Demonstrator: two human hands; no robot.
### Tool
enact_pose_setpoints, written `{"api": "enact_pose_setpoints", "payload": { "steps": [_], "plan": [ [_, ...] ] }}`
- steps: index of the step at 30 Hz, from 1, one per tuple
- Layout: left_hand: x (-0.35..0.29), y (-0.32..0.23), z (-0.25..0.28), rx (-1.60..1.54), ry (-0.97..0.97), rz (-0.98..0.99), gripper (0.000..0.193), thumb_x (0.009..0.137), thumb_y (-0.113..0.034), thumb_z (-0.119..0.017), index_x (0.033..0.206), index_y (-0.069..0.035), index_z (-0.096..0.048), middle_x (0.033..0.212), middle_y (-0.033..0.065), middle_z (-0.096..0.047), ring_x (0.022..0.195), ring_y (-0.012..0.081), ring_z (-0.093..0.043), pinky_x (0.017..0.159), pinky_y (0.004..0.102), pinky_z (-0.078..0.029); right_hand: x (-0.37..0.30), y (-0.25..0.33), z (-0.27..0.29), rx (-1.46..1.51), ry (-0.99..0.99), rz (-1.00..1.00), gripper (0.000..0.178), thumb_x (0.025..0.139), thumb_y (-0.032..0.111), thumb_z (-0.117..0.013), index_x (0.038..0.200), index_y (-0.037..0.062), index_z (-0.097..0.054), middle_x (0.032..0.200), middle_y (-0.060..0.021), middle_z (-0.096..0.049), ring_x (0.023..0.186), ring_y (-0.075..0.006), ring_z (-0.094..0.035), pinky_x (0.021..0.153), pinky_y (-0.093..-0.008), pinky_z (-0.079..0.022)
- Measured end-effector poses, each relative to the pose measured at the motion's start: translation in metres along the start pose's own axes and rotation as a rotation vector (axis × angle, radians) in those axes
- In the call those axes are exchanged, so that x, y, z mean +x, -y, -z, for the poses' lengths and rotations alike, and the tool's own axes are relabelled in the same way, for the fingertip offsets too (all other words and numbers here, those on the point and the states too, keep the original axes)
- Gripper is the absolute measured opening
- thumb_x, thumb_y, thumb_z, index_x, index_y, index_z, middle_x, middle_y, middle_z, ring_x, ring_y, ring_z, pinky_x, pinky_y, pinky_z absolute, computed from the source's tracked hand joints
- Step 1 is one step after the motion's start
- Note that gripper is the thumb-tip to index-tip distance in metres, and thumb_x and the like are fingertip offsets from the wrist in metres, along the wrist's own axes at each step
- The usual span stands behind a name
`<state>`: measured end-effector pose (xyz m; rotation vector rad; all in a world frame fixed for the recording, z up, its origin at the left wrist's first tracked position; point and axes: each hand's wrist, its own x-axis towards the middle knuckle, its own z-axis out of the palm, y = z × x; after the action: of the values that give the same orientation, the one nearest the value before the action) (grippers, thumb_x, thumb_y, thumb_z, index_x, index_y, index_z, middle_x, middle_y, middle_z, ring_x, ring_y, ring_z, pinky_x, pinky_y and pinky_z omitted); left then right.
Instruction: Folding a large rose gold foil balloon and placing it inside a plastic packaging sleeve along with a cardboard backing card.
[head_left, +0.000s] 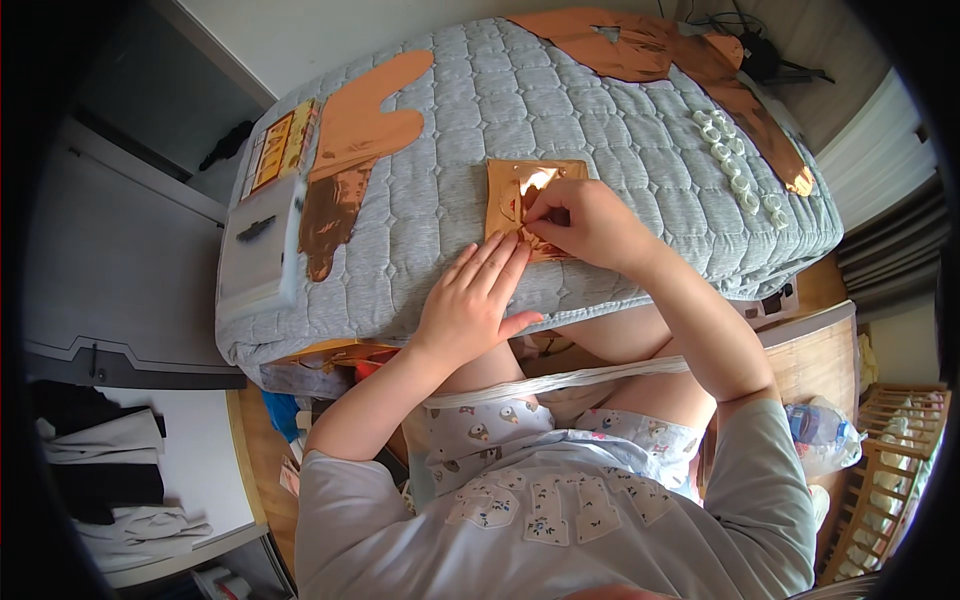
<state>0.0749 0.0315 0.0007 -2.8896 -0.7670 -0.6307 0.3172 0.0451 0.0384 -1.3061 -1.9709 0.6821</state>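
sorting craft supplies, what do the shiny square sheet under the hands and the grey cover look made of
Square sheet: likely thin copper-coloured metallic foil or film; mirror glare, creases. Grey cover: quilted fabric, matte, stitched into padded squares.

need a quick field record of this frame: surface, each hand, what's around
surface: grey quilted pad over a table
work piece: square copper foil sheet, shiny, creased
left hand: flat on the pad, fingertips at the sheet's lower edge
right hand: fingers pinched on the sheet
left of sheet: large cut copper foil shape
far edge: more copper foil
right side: row of small white rings
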Motion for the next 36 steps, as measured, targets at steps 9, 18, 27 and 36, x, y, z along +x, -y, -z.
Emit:
{"api": "enact_pose_setpoints", "payload": {
  "steps": [9,18,27,36],
  "plan": [
    [0.005,-0.001,-0.004,-0.013,-0.087,0.009,0.071,0.089,-0.051,-0.072,0.139,-0.002,-0.058,0.139,0.016,-0.062,0.13,0.032,-0.059,0.109,0.0463,-0.047,-0.039,-0.004,0.037,-0.459,-0.068,0.474,0.043,0.086,0.02,-0.077,0.126,0.0058,-0.069,0.128,-0.0115,-0.066,0.11,-0.0323,-0.066,0.096,-0.043,-0.052],
    [-0.002,-0.006,-0.008,0.018,-0.183,0.047,0.056,0.089,-0.044,-0.076,0.129,-0.006,-0.066,0.13,0.0108,-0.069,0.122,0.0271,-0.066,0.102,0.0441,-0.053,-0.058,-0.008,0.029,-0.46,0.023,0.433,0.057,0.083,0.031,-0.079,0.132,0.0059,-0.065,0.131,-0.0117,-0.065,0.124,-0.0334,-0.06,0.106,-0.0466,-0.047],
    [-0.032,0.004,-0.005,0.073,-0.33,0.053,0.019,0.093,-0.022,-0.073,0.109,-0.012,-0.077,0.113,0.001,-0.077,0.112,0.0191,-0.072,0.099,0.0382,-0.055,-0.064,0.015,0.0,-0.488,0.024,0.457,0.055,0.078,0.025,-0.081,0.129,0.0113,-0.066,0.135,-0.0094,-0.064,0.124,-0.0289,-0.061,0.105,-0.044,-0.046],
    [-0.035,0.006,0.002,0.034,-0.365,0.089,0.017,0.088,-0.012,-0.073,0.105,-0.012,-0.076,0.109,0.001,-0.078,0.108,0.0185,-0.074,0.097,0.0389,-0.056,-0.049,0.006,-0.017,-0.635,-0.152,0.674,0.053,0.082,0.02,-0.075,0.132,0.0108,-0.061,0.121,-0.0089,-0.071,0.116,-0.0279,-0.068,0.102,-0.044,-0.052]
  ]
}}
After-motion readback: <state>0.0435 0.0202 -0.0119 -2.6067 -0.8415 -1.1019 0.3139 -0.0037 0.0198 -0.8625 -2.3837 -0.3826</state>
